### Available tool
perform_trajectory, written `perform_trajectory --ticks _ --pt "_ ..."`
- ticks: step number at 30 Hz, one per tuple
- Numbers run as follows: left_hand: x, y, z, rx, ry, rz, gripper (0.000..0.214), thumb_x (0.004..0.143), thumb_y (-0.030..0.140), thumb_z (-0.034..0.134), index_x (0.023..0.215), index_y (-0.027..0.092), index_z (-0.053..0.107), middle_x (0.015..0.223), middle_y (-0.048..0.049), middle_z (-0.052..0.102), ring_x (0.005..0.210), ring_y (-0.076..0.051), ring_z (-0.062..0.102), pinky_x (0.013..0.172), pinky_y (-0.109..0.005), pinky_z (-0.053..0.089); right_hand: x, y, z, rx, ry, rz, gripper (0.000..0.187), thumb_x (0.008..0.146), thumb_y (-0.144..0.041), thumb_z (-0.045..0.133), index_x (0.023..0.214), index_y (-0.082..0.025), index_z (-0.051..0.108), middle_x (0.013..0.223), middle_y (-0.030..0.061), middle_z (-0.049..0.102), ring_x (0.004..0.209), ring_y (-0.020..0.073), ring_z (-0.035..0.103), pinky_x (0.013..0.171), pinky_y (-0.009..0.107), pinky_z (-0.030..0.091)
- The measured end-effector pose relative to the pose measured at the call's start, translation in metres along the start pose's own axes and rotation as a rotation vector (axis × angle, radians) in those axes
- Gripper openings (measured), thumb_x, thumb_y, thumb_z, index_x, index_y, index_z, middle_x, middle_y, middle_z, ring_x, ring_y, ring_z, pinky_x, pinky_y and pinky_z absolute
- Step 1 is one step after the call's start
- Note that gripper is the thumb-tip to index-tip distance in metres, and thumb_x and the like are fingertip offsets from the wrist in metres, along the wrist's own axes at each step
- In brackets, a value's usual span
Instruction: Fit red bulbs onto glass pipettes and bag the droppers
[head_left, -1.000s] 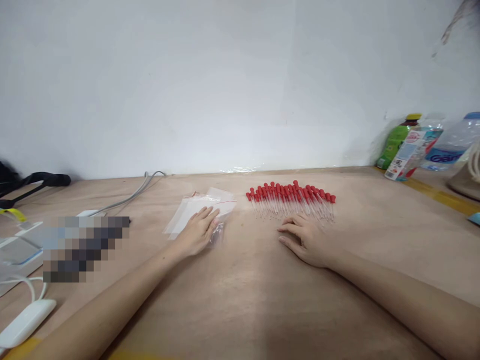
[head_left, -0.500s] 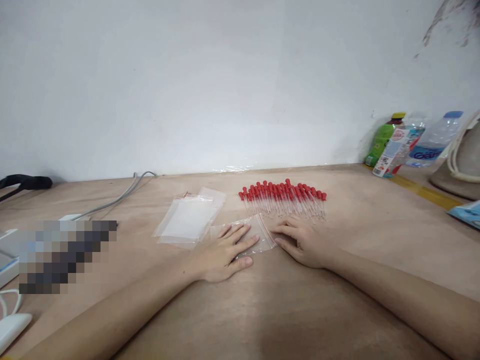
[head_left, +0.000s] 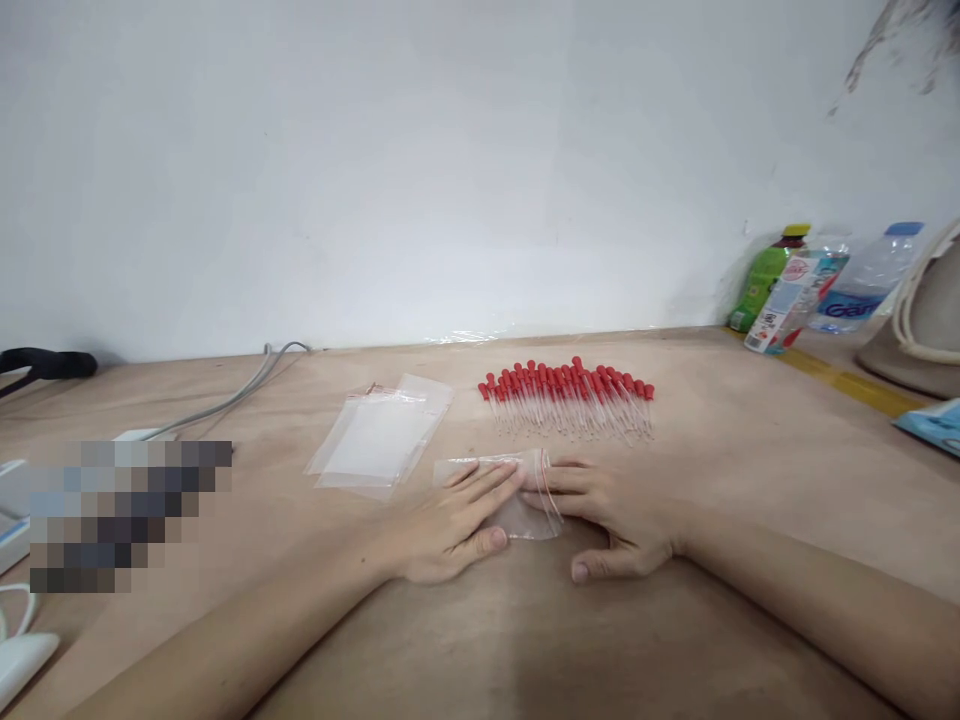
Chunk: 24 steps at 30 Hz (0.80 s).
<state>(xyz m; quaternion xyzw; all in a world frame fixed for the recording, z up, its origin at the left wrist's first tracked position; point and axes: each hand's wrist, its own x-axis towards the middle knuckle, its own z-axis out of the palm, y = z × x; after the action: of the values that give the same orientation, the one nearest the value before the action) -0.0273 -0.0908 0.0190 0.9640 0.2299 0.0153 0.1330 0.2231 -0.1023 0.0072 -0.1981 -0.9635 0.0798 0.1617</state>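
Note:
A clear zip-lock bag (head_left: pixel 527 520) with a red line along its mouth lies on the wooden table. My left hand (head_left: pixel 454 522) rests flat on it, fingers stretched out. From the right, my right hand (head_left: pixel 619 512) reaches to the bag's mouth with fingers straight and thumb spread. Its fingertips show through the clear film past the red line; whether they are inside or beneath the bag I cannot tell. Just beyond the hands lies a row of droppers (head_left: pixel 566 395) with red bulbs and clear thin stems. More zip-lock bags (head_left: pixel 375 440) are piled to the left.
Several drink bottles (head_left: pixel 772 285) stand at the far right by the wall, near a bag with a cord handle (head_left: pixel 922 320) and a blue packet (head_left: pixel 934 428). A grey cable (head_left: pixel 225 405), a blurred-out object (head_left: pixel 135 515) and a white device (head_left: pixel 26 660) occupy the left.
My right hand has moved left, its fingertips now behind the bag's film and its thumb spread away. The bag has turned and shifted slightly nearer, with my left hand still on it.

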Motion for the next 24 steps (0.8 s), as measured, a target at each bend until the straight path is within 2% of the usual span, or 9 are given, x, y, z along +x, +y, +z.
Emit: perform_trajectory --ticks 4,6,11,13,15,17,19,22,24 --pt "-0.004 -0.002 -0.003 -0.049 -0.004 -0.09 0.054 0.093 0.039 0.018 0.139 0.021 -0.005 0.145 -0.0029 0.004 0.133 -0.019 0.006 0.11 -0.039 0.011 0.001 -0.003 -0.004 -0.066 -0.068 -0.01 0.062 0.073 -0.055 0.052 0.127 -0.027 0.042 0.137 0.01 0.032 0.124 0.0263 0.031 0.099 0.047 0.024" --pt "-0.006 -0.007 -0.004 -0.042 0.013 -0.115 0.053 0.093 0.039 0.019 0.139 0.023 -0.002 0.145 -0.0019 0.004 0.133 -0.02 0.005 0.109 -0.04 0.011 -0.002 -0.002 -0.006 -0.066 -0.074 0.021 0.056 0.072 -0.054 0.054 0.123 -0.032 0.046 0.14 0.0078 0.029 0.123 0.0276 0.032 0.099 0.05 0.022" --pt "-0.009 -0.017 -0.002 0.016 0.017 -0.077 0.053 0.092 0.039 0.025 0.139 0.026 0.006 0.145 -0.0016 0.011 0.133 -0.019 0.009 0.109 -0.041 0.009 -0.012 0.001 -0.009 0.025 -0.032 0.123 0.039 0.074 -0.047 0.057 0.11 -0.033 0.058 0.134 0.0069 0.039 0.12 0.0265 0.038 0.099 0.054 0.019" --pt "-0.009 -0.018 -0.002 0.01 0.029 -0.069 0.052 0.092 0.039 0.026 0.139 0.027 0.007 0.144 -0.0012 0.014 0.132 -0.018 0.013 0.109 -0.04 0.011 -0.014 0.004 -0.011 0.092 -0.016 0.168 0.036 0.073 -0.045 0.058 0.106 -0.031 0.061 0.131 0.0073 0.041 0.12 0.0256 0.038 0.099 0.051 0.024" --pt "-0.008 -0.018 -0.001 0.008 0.042 -0.06 0.051 0.092 0.037 0.026 0.139 0.027 0.008 0.144 -0.0007 0.016 0.132 -0.018 0.016 0.109 -0.041 0.013 -0.016 0.01 -0.015 0.205 0.011 0.214 0.032 0.075 -0.043 0.056 0.102 -0.028 0.064 0.124 0.0075 0.049 0.113 0.0227 0.045 0.094 0.044 0.034" --pt "-0.007 -0.017 0.0 0.015 0.05 -0.052 0.051 0.092 0.037 0.027 0.139 0.027 0.008 0.144 -0.0004 0.017 0.132 -0.018 0.017 0.109 -0.041 0.013 -0.016 0.02 -0.019 0.302 0.074 0.284 0.029 0.08 -0.041 0.051 0.098 -0.024 0.066 0.109 0.0065 0.059 0.099 0.0187 0.055 0.084 0.036 0.043" --pt "-0.007 -0.017 0.0 0.026 0.054 -0.043 0.051 0.092 0.036 0.027 0.138 0.027 0.009 0.143 -0.0003 0.018 0.132 -0.018 0.017 0.109 -0.042 0.012 -0.014 0.036 -0.022 0.293 0.221 0.408 0.029 0.081 -0.041 0.047 0.09 -0.022 0.067 0.091 0.0044 0.066 0.083 0.0163 0.06 0.073 0.03 0.046" --pt "-0.006 -0.017 0.001 0.035 0.062 -0.045 0.052 0.092 0.037 0.027 0.139 0.026 0.009 0.143 -0.001 0.019 0.132 -0.017 0.017 0.109 -0.041 0.012 -0.002 0.065 -0.026 0.048 0.537 0.663 0.026 0.078 -0.039 0.05 0.078 -0.019 0.067 0.076 0.003 0.066 0.069 0.0153 0.058 0.065 0.027 0.044" --pt "-0.006 -0.017 0.002 0.033 0.069 -0.052 0.052 0.091 0.037 0.027 0.139 0.025 0.009 0.143 -0.0017 0.02 0.132 -0.017 0.017 0.11 -0.04 0.012 0.013 0.082 -0.027 -0.128 0.577 0.749 0.023 0.078 -0.033 0.049 0.077 -0.018 0.067 0.077 0.0032 0.066 0.071 0.0153 0.057 0.068 0.028 0.042"
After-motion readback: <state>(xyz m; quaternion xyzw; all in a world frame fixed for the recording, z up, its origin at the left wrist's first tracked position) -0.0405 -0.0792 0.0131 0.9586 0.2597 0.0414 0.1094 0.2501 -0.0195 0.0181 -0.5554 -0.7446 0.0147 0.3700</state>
